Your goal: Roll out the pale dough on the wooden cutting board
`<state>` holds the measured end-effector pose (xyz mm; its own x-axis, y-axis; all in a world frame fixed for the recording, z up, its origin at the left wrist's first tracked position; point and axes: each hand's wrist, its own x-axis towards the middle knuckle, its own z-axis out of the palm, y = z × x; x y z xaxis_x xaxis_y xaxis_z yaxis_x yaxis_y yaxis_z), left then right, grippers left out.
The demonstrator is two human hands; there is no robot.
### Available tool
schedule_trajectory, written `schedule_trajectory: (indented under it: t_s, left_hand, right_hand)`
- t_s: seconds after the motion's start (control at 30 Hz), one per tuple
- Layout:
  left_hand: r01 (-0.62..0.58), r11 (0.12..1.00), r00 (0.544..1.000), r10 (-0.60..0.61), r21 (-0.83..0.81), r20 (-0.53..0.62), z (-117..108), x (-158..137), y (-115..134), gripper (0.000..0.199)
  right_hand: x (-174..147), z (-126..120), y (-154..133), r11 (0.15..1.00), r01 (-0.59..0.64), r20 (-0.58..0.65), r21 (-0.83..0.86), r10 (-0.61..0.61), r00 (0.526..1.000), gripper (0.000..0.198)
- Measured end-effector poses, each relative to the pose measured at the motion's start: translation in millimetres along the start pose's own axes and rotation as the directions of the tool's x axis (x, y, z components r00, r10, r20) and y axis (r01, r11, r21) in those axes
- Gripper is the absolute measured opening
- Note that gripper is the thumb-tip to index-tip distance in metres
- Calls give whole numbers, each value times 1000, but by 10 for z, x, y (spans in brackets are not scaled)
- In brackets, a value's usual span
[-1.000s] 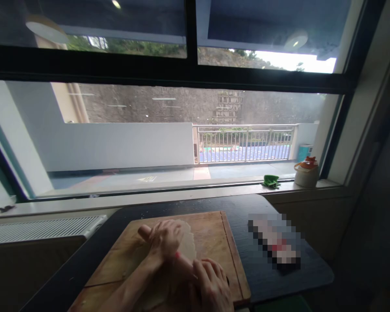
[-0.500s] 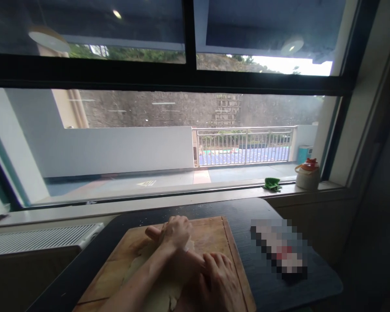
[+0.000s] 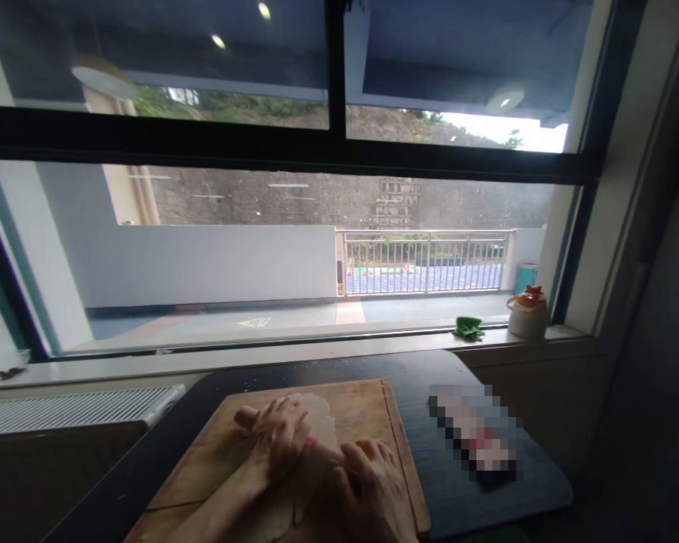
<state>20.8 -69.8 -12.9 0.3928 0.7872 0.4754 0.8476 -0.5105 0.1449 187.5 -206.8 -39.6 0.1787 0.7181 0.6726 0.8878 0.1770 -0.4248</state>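
The left hand (image 3: 281, 431) is lying palm down across the far part of a rolling pin (image 3: 325, 451), its fingers draping over the wood; whether they are closing underneath, I cannot tell. The right hand (image 3: 372, 477) is curling its fingers around the pin's near end, thumb tucking in on the other side. Between the two hands a red mark is showing on the pin, too small to read. Under the grip, a thin sheet of dough (image 3: 321, 416) is spreading over a wooden board (image 3: 365, 403), which is resting on a dark table (image 3: 407, 369). To the right of the grip, a blurred-out object (image 3: 475, 436) is lying on the table, its pixelation hiding any print. Farther ahead, a green cloth (image 3: 468, 328) and an orange-topped jug (image 3: 527, 317) are sitting on the windowsill (image 3: 294, 351). Beyond the glass, a triangular floor sign (image 3: 254, 322) is carrying lettering too faint to read.
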Motion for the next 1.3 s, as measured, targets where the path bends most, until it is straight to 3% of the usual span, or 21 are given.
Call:
schedule_trajectory:
  t_s: [0.1,0.17,0.47,0.63,0.8,1.13,1.3]
  left_hand:
    - [-97,994,995,97,49,-5,-4,-142,-107,40]
    - [-98,993,995,96,59,25,11,-100,-110,42]
    - [60,998,978,-62,17,200,294,745,257,35]
    - [73,996,947,-84,45,311,454,976,336,35]
    - [72,996,944,-83,47,319,364,879,276,33]
    - [80,993,971,-99,92,219,123,353,-12,41]
    - [75,990,969,-101,122,227,125,359,6,38]
  right_hand:
    - [-11,3,11,1000,-11,-4,20,11,1000,17]
    - [-10,1,19,999,-14,0,43,14,1000,16]
    - [-2,94,118,999,-22,19,29,22,1000,37]
    - [-6,179,178,999,7,-3,44,-7,1000,38]
    - [19,97,105,997,-12,17,72,11,1000,30]
    - [19,-48,-14,996,-61,30,66,59,998,18]
    - [34,-139,-51,996,-71,68,62,67,995,23]
